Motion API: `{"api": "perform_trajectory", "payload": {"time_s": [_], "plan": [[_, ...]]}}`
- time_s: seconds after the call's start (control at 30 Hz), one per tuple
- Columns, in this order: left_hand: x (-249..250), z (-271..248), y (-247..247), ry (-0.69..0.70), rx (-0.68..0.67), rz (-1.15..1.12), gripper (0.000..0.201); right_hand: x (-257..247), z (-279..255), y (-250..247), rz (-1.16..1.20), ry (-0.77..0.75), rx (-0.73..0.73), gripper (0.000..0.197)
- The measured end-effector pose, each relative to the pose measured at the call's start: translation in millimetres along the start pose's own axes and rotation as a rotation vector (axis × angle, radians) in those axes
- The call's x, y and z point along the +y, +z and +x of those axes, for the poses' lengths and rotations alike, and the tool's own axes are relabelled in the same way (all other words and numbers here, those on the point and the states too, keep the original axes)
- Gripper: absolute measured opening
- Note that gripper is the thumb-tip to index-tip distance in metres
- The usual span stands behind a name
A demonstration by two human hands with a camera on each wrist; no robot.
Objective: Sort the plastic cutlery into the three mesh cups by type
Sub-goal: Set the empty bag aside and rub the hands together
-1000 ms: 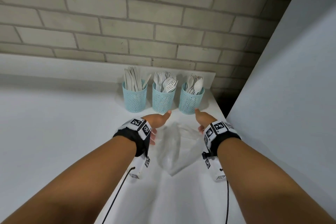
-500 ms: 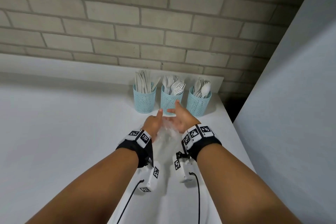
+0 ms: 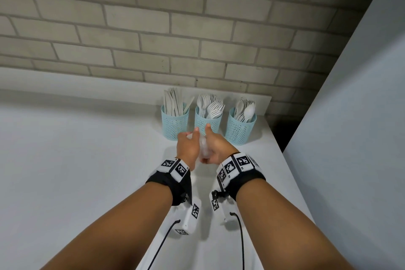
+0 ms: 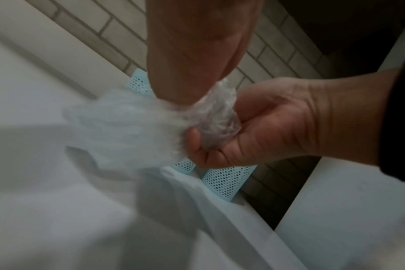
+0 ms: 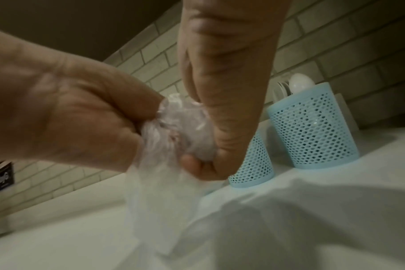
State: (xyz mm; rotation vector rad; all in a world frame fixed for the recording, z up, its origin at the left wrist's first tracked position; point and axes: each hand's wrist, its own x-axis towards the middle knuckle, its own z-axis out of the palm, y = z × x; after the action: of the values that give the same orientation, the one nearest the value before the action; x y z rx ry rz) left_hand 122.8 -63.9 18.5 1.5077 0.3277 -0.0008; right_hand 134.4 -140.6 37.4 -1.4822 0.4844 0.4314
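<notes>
- Left grip (image 3: 188, 149) and right grip (image 3: 215, 149) both bunched tight on crumpled clear plastic bag (image 4: 216, 117).
- Just beyond: three pale-blue mesh cups (image 3: 207, 124) on white desk (image 3: 76, 160), white plastic cutlery (image 3: 210, 106) sorted inside.
- Risk: trailing film or knuckles tipping nearest cup.

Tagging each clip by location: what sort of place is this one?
Probably a kitchen or break-room counter: a white countertop against a painted brick wall, with three blue mesh cups of plastic cutlery at the back. Both hands crumple a clear plastic bag.
</notes>
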Motion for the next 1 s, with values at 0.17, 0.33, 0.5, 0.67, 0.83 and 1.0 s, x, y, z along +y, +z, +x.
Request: {"api": "perform_trajectory", "payload": {"time_s": [0.17,0.33,0.5,0.67,0.83,1.0], "plan": [[3.2,-4.3,2.9,-0.205,-0.124,0.129,0.085,-3.2,0.2,-0.1,0.049,-0.322,0.188,0.047],[3.2,0.0,6.5,0.048,0.018,0.017,0.043,3.9,-3.0,-0.5,-0.208,-0.572,0.179,0.038],[7.2,-3.5,8.6,0.387,0.164,0.101,0.041,3.7,-4.5,-6.8,-0.344,-0.182,0.132,0.056],[8.2,-13.4,9.6,0.545,0.096,0.378,0.032,-9.0,-27.2,-7.2,-0.022,-0.075,-0.017,0.060],[5.1,-3.7,8.5,0.212,0.028,0.143,0.052,-4.7,-13.0,4.1,-0.271,-0.599,0.252,0.060],[19.1,-12.7,9.2,0.227,0.046,0.060,0.052,13.3,-12.2,4.8,-0.438,-0.891,0.267,0.053]]}}
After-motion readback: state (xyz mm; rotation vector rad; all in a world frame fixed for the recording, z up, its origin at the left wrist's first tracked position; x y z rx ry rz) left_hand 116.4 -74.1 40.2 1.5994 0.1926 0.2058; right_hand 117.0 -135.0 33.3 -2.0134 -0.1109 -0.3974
